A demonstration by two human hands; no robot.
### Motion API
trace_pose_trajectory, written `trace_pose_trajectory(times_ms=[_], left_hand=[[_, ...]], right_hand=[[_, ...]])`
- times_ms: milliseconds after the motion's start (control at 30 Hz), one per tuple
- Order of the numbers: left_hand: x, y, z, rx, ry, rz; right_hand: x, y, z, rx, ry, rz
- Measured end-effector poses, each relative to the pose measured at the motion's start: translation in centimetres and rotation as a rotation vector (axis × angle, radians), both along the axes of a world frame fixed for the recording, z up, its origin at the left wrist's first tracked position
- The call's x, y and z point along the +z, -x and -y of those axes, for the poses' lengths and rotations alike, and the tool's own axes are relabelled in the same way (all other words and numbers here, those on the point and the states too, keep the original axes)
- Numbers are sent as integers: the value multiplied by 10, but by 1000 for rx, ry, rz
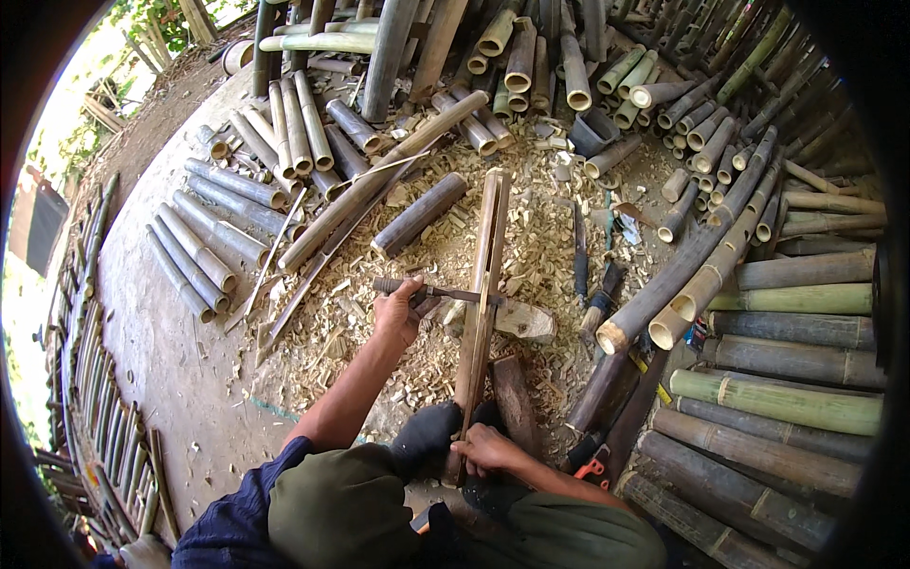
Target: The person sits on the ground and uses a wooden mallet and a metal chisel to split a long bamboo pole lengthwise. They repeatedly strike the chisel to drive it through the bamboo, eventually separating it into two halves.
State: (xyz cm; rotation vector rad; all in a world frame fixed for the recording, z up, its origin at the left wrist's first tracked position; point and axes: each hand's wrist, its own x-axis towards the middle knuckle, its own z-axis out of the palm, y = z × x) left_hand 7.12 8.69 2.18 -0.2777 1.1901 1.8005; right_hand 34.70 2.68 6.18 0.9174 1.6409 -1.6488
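Observation:
In front of me a long bamboo piece [471, 365] with a lengthwise split slants upward, its near end between my knees. My left hand [398, 311] is closed round the handle of a knife [458, 295], whose dark blade lies across the bamboo from left to right. How deep the edge sits in it I cannot tell. Lower down, the fingers of my right hand [485, 449] are wrapped round the near part of the same bamboo. Beneath the blade's far end lies a pale, chopped wooden block [524, 321].
Wood chips [379, 353] cover the ground around the bamboo. Cut bamboo tubes [414, 214] lie ahead and to the left, and thick bamboo poles [782, 400] are stacked at my right. Another knife [580, 251] and an orange-handled tool [592, 469] lie on the right.

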Motion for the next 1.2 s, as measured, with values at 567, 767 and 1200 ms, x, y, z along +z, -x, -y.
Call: trace_pose_trajectory(times_ms=[567,767,1200], left_hand=[[18,27,-33,-72,-48,-152],[0,21,-32,-79,-17,15],[34,56,25,91,-17,-90]], right_hand=[[119,-27,-78,-414,735,-627],[26,-15,-25,1,338,-121],[20,-17,-11,-392,207,-421]])
